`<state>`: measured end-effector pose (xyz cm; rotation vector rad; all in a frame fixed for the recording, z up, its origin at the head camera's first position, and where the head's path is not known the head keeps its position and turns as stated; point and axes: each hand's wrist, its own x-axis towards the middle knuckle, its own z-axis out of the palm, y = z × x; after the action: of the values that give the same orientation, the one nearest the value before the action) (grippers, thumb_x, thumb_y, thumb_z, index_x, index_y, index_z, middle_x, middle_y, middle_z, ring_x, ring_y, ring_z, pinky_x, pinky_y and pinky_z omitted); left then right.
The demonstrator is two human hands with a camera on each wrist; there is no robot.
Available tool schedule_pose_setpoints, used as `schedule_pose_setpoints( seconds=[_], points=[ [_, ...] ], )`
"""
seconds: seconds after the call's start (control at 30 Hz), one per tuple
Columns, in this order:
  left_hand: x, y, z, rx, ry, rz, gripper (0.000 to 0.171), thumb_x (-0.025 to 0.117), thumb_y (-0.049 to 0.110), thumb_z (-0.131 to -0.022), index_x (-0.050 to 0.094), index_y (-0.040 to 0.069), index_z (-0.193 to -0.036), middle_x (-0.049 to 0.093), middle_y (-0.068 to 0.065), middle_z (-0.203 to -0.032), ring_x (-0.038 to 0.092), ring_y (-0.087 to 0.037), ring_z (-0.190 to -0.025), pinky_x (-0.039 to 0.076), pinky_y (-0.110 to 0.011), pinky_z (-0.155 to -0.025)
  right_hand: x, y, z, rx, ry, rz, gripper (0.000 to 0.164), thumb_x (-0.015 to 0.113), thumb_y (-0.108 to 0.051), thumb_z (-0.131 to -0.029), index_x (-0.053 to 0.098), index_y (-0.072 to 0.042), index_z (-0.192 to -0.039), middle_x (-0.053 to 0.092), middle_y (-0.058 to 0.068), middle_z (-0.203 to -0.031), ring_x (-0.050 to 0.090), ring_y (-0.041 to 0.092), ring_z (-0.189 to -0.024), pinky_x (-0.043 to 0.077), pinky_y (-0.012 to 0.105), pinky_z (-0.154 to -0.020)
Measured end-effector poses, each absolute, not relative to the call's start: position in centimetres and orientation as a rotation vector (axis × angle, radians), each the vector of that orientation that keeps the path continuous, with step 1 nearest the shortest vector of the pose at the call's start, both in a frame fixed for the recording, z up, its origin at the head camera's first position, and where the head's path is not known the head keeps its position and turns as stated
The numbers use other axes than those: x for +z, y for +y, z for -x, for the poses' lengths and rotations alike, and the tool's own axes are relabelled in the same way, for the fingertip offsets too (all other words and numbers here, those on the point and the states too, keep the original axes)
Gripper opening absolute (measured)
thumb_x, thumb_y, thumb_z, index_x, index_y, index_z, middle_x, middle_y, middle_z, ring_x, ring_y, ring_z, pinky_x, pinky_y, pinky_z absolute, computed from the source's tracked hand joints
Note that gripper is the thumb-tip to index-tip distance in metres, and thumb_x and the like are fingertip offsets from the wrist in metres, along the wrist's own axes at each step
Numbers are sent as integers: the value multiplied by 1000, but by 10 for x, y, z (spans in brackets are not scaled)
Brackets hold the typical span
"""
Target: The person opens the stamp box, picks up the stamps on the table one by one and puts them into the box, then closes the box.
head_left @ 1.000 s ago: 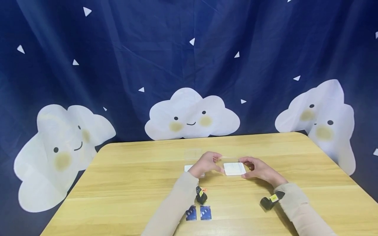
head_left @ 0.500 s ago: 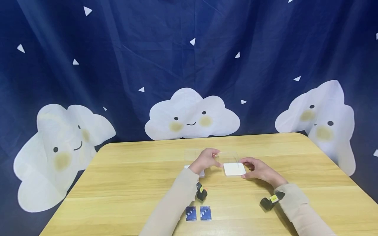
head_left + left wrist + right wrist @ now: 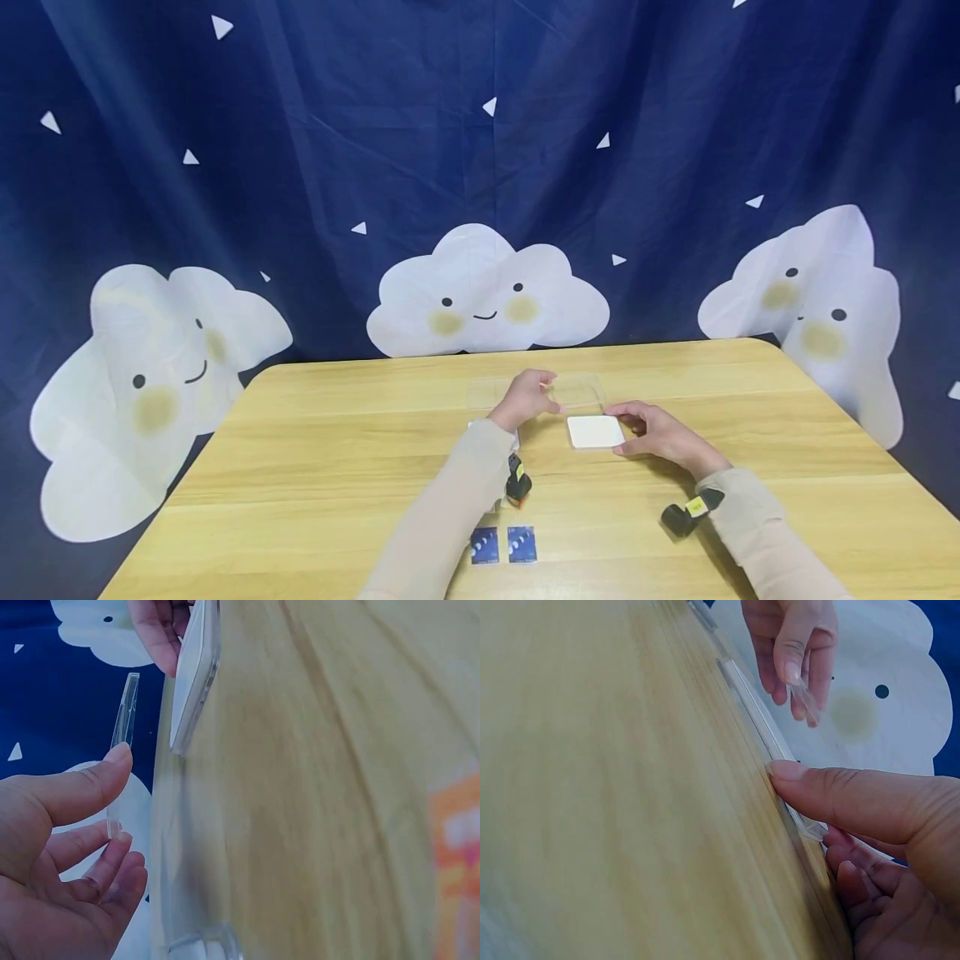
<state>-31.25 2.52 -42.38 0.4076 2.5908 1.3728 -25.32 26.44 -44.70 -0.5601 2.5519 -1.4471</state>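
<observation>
Head view: The left hand [image 3: 528, 396] pinches a clear lid [image 3: 581, 390] at its left end. The right hand [image 3: 660, 433] grips the right end of a clear box [image 3: 596, 447], located just in front of the lid. The box contains a flat white insert [image 3: 595, 431]; its long axis runs left to right. Two blue cards [image 3: 484, 546] [image 3: 522, 544] lie side by side nearer the person on the table [image 3: 300, 467], printed with moon-like shapes; their small text is illegible, as are the yellow labels [image 3: 696, 505] on the wrist cameras.

Left wrist view: The lid is seen edge-on between thumb and fingers, apart from the box. An orange printed item [image 3: 459, 847] at the frame edge is blurred.

Right wrist view: The box is seen edge-on, running diagonally, thumb on the near side and fingers behind. Table contact cannot be determined.
</observation>
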Motion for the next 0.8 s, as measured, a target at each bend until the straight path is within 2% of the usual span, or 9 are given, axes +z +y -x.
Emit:
schedule_pose_setpoints(
  seconds=[0.33,0.53,0.8],
  points=[
    [-426,37,320,1406,2627,-367,61,81,4,-69,58,1,-125,59,-11,-128,57,-25,-111,45,-33,-95,-447,265,254,-1428,2579,526,60,80,-9,-71,54,6,-124,56,22,-119,53,25,-102,43,26,-83],
    [-428,41,319,1385,2671,-354,61,82,3,-67,59,-1,-123,60,-13,-125,53,-27,-118,40,-34,-101,-446,263,255,-1426,2571,553,60,79,-9,-72,54,6,-124,57,21,-118,52,27,-102,42,32,-85],
    [-432,46,321,1345,2723,-335,62,83,5,-66,59,-1,-123,62,-12,-123,55,-25,-115,42,-33,-99,-447,265,253,-1451,2548,565,60,79,-8,-72,54,6,-124,57,22,-118,53,28,-103,43,31,-84]
  ],
)
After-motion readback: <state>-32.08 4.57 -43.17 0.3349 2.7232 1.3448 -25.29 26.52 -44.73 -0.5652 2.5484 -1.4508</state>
